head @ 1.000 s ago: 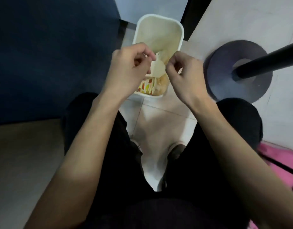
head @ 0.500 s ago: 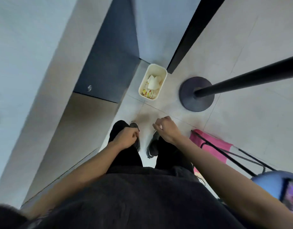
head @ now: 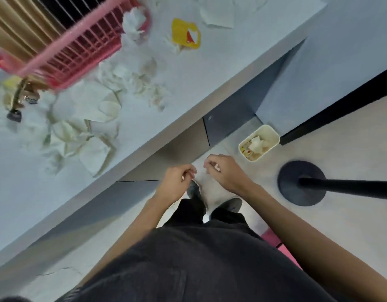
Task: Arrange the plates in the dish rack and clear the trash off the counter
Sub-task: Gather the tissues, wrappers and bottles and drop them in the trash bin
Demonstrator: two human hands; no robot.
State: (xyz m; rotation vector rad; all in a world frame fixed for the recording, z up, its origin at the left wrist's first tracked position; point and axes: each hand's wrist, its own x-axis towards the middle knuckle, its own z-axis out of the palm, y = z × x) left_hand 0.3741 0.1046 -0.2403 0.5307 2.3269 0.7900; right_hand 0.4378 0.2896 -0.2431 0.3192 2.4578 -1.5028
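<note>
Both grips look empty right now: left hand [head: 177, 182] and right hand [head: 224, 173] are loosely curled in front of the body, low over the floor, holding nothing I can make out. Progress-wise, I'd say barely started. The bin [head: 259, 142] on the floor by the dark post base [head: 301, 184] has a few paper bits in it, but the bench [head: 242, 57] is covered in trash: crumpled white tissues [head: 144, 83], creased flat paper [head: 96, 147], a glossy yellow wrapper [head: 184, 33]. The pink rack [head: 79, 51] is ribbed plastic, very blurred, with a tissue wad at its corner. I can't spot any plates.
</note>
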